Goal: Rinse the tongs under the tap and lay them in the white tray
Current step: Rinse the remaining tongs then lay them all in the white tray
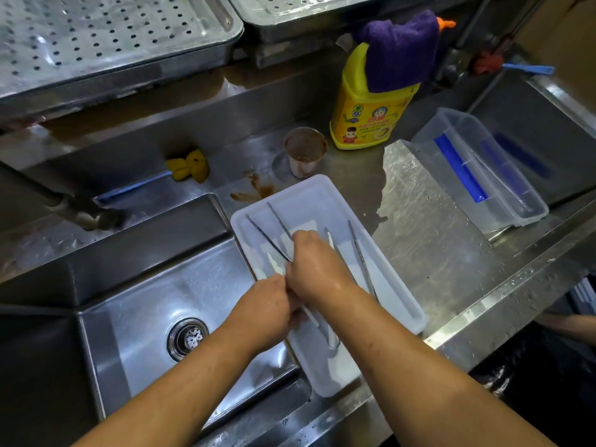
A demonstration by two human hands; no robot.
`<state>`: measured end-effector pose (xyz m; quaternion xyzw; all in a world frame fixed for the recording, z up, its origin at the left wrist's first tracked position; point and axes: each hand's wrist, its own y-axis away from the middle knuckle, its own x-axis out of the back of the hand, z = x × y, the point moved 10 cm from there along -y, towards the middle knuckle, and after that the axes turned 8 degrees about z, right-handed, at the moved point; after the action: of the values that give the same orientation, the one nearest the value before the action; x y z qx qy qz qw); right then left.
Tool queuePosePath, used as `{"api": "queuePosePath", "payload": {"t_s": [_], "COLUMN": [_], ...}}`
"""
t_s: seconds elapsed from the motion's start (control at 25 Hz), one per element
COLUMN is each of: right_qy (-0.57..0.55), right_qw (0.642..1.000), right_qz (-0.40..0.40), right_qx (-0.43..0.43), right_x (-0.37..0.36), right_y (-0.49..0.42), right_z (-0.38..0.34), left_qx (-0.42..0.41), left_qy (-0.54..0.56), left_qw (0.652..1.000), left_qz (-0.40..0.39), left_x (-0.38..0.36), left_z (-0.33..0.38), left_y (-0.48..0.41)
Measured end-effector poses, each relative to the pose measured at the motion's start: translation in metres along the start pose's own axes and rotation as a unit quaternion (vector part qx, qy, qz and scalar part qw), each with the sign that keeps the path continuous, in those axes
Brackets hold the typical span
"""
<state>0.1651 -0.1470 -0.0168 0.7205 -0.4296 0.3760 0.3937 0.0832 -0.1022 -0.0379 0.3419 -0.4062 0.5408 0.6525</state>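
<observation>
Both hands meet over the near half of the white tray (407,297): the right hand (317,269) is closed over a pair of tongs (270,236), and the left hand (266,304) presses in against it from seven o'clock, fingers curled; whether the left also grips metal I cannot tell. The tongs' two thin arms fan out from under the right knuckles toward eleven o'clock, their long axis running along the tray's length, tips over the tray floor. A second pair (360,256) lies in the tray at the right hand's two o'clock, on much the same axis. By my reading the rinsing is done and the laying-down is in hand; the right hand, being on the tongs, need only let them settle flat, parallel to the second pair.

Outward: the tray overhangs the sink (154,301) at nine o'clock, the tap (87,217) at ten o'clock. A detergent bottle (364,114) stands at one o'clock.
</observation>
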Motion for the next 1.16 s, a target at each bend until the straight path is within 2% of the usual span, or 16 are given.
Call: {"api": "queuePosePath", "payload": {"t_s": [0.2,0.28,0.32,0.4,0.44,0.48,0.56,0.6,0.68,0.8,1.08,1.16], "right_qy": [-0.038,-0.076,-0.096,-0.091,-0.055,-0.009,0.06,0.07,0.062,0.063,0.083,0.045], "right_qw": [0.997,0.995,0.995,0.989,0.985,0.983,0.983,0.984,0.991,0.993,0.993,0.992], "right_qz": [-0.068,-0.062,-0.02,0.116,0.159,0.164,0.091,0.057,0.054,0.093,0.086,0.12], "right_qx": [-0.014,-0.013,-0.009,-0.02,-0.044,-0.08,-0.151,-0.156,-0.106,-0.04,-0.004,-0.005], "right_x": [-0.022,-0.016,-0.004,0.031,0.043,0.048,0.037,0.028,0.02,0.03,0.037,0.048], "right_y": [-0.006,-0.001,0.003,0.016,0.026,0.036,0.049,0.051,0.041,0.006,-0.047,-0.034], "right_z": [0.005,0.014,0.022,0.054,0.076,0.099,0.134,0.141,0.133,0.115,0.09,0.082], "left_qx": [-0.044,-0.058,-0.062,-0.056,-0.04,-0.016,0.037,0.053,0.051,0.033,0.033,0.045], "left_qy": [-0.016,-0.018,-0.025,-0.041,-0.045,-0.047,-0.051,-0.051,-0.053,-0.055,-0.048,-0.039], "left_qw": [0.999,0.998,0.998,0.997,0.998,0.998,0.998,0.997,0.997,0.998,0.998,0.998], "left_qz": [0.002,0.013,0.016,0.023,0.026,0.028,0.022,0.011,0.001,0.003,-0.026,-0.027], "left_x": [0.002,0.003,0.003,0.004,0.004,0.004,0.003,0.0,-0.004,-0.005,-0.004,0.003], "left_z": [-0.002,0.0,0.0,-0.001,-0.004,-0.008,-0.019,-0.021,-0.02,-0.019,-0.018,-0.016], "left_y": [0.013,0.017,0.019,0.02,0.02,0.019,0.015,0.013,0.012,0.014,0.019,0.018]}}
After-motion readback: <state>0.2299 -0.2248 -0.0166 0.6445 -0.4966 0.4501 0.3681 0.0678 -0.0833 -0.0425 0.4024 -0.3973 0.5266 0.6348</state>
